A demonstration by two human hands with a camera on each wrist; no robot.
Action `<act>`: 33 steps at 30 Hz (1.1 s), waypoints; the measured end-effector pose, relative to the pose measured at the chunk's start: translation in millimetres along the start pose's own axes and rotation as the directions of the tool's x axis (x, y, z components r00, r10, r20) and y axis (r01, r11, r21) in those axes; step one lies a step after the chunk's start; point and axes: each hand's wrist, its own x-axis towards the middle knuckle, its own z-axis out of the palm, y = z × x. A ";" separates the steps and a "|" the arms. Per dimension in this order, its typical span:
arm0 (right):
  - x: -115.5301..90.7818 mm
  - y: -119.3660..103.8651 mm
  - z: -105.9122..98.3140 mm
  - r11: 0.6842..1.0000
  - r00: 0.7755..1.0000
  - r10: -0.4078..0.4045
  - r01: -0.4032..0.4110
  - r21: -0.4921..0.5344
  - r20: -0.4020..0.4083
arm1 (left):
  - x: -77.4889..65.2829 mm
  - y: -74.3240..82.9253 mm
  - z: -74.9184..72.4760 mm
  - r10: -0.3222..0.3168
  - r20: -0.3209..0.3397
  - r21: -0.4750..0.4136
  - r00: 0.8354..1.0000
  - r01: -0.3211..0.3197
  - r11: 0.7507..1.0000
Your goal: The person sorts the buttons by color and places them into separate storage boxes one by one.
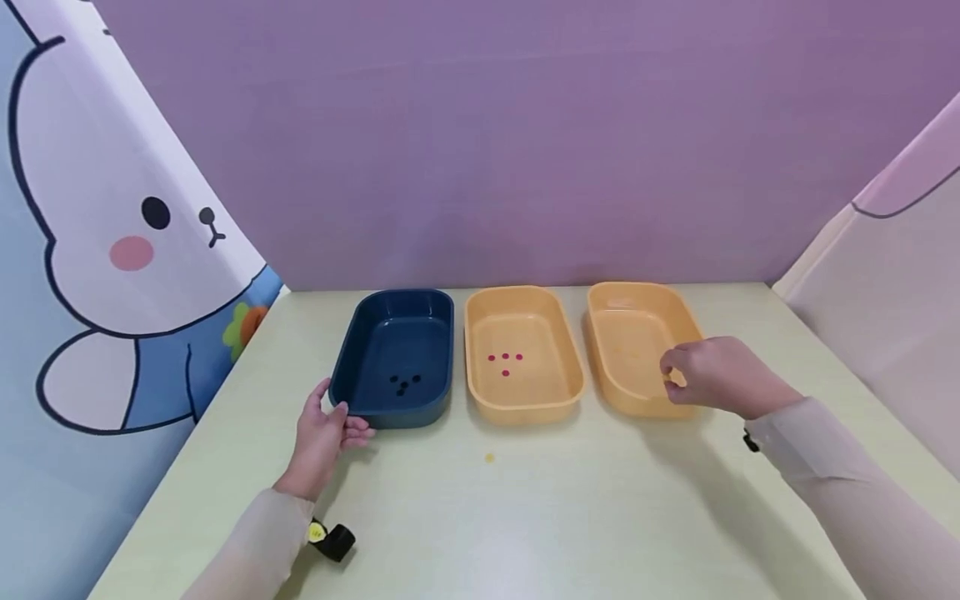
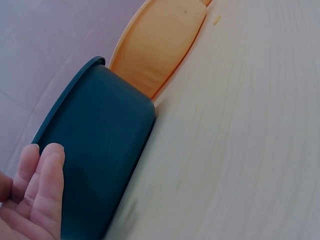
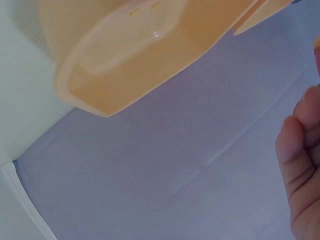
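My left hand (image 1: 318,437) rests at the near left corner of a navy blue tray (image 1: 405,419). Its fingers lie fairly straight along the tray's outer wall, as the left wrist view shows. Several small dark discs (image 1: 405,384) sit inside that tray. Above the near right part of the right-hand yellow tray (image 1: 633,406), my right hand (image 1: 708,375) pinches with thumb and forefinger. A sliver of a small yellow disc (image 3: 317,42) shows at the fingertips in the right wrist view. Yellow discs (image 3: 135,12) lie on that tray's floor.
Between these two trays stands another yellow tray (image 1: 525,414), holding several pinkish-red discs (image 1: 506,373). One yellow disc (image 1: 490,457) lies on the pale table (image 1: 540,517) in front of it. A purple backdrop (image 1: 510,150) rises behind the row, with a cartoon-printed sheet (image 1: 112,208) at left.
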 end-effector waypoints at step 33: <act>70.1 79.9 32.3 0.983 0.964 0.165 -0.178 0.045 0.210 | 1.4 -0.6 -0.3 -0.003 -0.035 0.020 0.999 0.004 1.000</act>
